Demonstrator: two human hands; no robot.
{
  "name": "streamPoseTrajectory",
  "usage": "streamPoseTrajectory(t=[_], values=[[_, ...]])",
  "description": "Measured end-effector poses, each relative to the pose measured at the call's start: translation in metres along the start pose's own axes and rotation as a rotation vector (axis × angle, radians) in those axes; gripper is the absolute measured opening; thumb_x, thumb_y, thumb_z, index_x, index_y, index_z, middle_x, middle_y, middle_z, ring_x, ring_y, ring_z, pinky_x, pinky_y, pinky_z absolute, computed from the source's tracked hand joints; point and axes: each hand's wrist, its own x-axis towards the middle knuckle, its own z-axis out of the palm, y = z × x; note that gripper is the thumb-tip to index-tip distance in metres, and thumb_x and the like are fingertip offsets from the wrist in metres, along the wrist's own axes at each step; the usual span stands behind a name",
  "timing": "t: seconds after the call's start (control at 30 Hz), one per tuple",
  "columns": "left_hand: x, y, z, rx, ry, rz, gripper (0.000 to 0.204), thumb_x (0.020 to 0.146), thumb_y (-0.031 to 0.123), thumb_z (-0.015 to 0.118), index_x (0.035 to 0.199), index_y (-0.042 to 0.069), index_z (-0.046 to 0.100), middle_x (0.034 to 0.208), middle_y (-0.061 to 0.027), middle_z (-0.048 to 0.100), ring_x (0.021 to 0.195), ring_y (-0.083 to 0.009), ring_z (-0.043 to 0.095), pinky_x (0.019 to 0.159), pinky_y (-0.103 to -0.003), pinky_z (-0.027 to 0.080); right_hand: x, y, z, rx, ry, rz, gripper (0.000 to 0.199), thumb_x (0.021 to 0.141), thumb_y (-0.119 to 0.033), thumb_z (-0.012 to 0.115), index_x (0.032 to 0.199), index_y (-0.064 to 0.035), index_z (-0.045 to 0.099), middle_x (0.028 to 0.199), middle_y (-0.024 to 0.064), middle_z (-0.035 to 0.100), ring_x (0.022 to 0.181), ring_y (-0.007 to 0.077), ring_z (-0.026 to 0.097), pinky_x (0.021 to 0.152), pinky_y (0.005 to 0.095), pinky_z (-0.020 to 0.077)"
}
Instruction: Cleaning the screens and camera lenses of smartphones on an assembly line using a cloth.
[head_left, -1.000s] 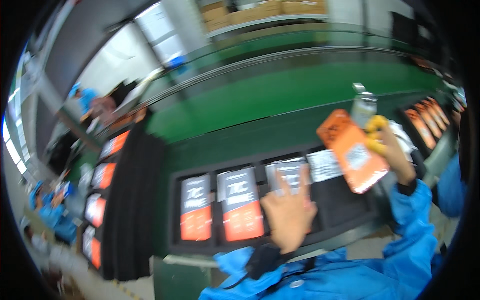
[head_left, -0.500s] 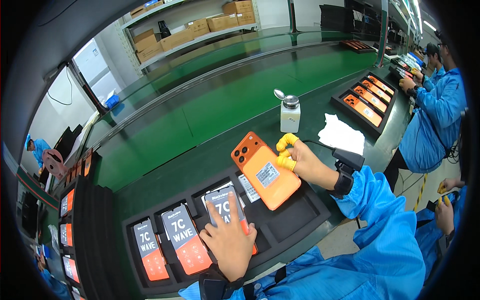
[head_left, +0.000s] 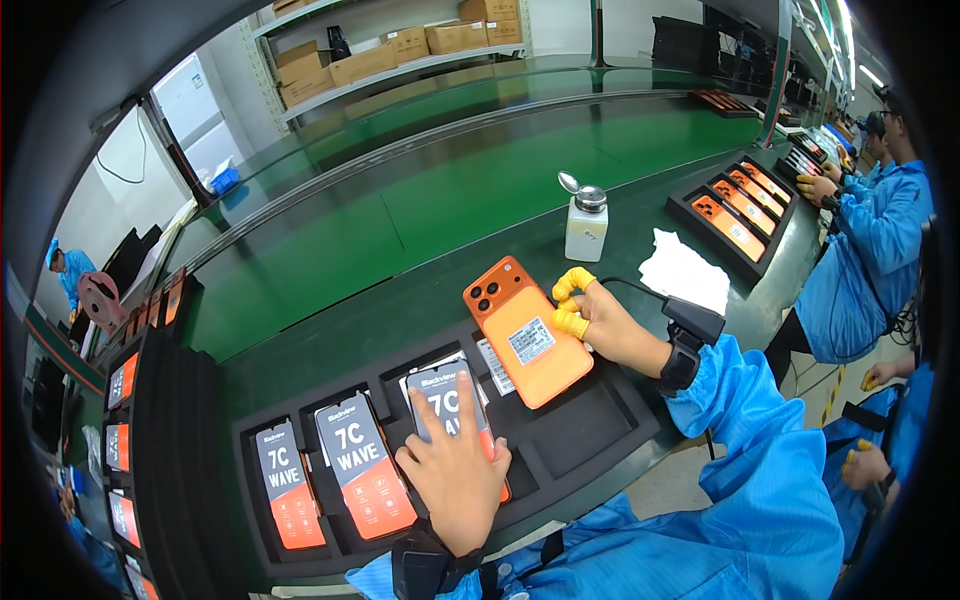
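Observation:
An orange smartphone [head_left: 545, 372], its back with the cameras and a white label facing up, is pinched along its right edge by my right hand [head_left: 625, 332], which wears yellow finger cots. It tilts above the right part of a black foam tray [head_left: 585, 425]. My left hand [head_left: 458, 492] lies over another phone [head_left: 441, 378] in that tray, index and middle fingers stretched apart on its front film. Two more phones, the left one [head_left: 291, 495] and the middle one [head_left: 364, 470], sit face up in slots, with grey and orange films. A white label shows partly beneath the raised phone.
Beyond my right hand stand a white pump bottle [head_left: 586, 230] with its lid up and a crumpled white cloth [head_left: 685, 272]. Another phone tray [head_left: 765, 262] lies at the right, near co-workers in blue. Stacked black trays [head_left: 185, 450] rise at left. A green conveyor [head_left: 450, 165] runs behind.
My view has shifted slightly, so the tray appears a little further left. Both hands keep almost the same pose; the right still grips the phone. A co-worker's hands at lower right have moved.

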Motion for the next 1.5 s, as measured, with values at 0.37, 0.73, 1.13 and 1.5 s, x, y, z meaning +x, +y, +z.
streamPoseTrajectory(t=[0.37, 0.73, 1.13, 1.5], values=[[-0.001, -0.001, -0.001, -0.028, -0.018, -0.002, 0.088, 0.066, 0.038, 0.068, 0.137, 0.017, 0.020, 0.131, -0.0254, 0.029, 0.077, -0.0304, 0.052, 0.078, -0.043, 0.037, 0.011, -0.010, -0.018, -0.406, -0.209, -0.027, 0.027, 0.082, -0.010, 0.059, 0.097, -0.0002, 0.040, 0.079, 0.0034, 0.043, 0.072, 0.0086, 0.047, 0.064, 0.0227, 0.0408], [0.001, 0.002, -0.001, -0.026, -0.015, -0.029, 0.090, 0.064, 0.034, 0.069, 0.137, 0.017, 0.020, 0.130, -0.0251, 0.029, 0.078, -0.0315, 0.053, 0.078, -0.043, 0.037, 0.006, -0.017, -0.017, -0.565, -0.319, 0.022, 0.027, 0.082, -0.015, 0.058, 0.095, -0.0002, 0.040, 0.075, 0.0083, 0.054, 0.071, 0.0177, 0.056, 0.065, 0.0291, 0.0430], [0.009, -0.011, -0.016, -0.435, -0.141, -0.198, 0.102, 0.061, 0.022, 0.070, 0.139, 0.014, 0.004, 0.137, -0.0257, 0.017, 0.107, -0.0395, 0.046, 0.080, -0.043, 0.039, -0.014, -0.034, -0.011, -0.793, 0.035, -0.243, 0.033, 0.075, -0.012, 0.064, 0.104, -0.0021, 0.052, 0.082, 0.0134, 0.057, 0.072, 0.0269, 0.058, 0.064, 0.0318, 0.0470], [0.034, -0.038, -0.010, -2.061, -0.197, -0.212, 0.096, 0.072, 0.021, 0.060, 0.138, 0.021, -0.010, 0.128, -0.0253, 0.034, 0.106, -0.0326, 0.049, 0.087, -0.041, 0.042, -0.016, -0.037, 0.000, -0.510, -0.233, -0.119, 0.032, 0.075, -0.021, 0.064, 0.099, -0.0020, 0.054, 0.081, 0.0129, 0.059, 0.074, 0.0252, 0.059, 0.064, 0.0315, 0.0448]])
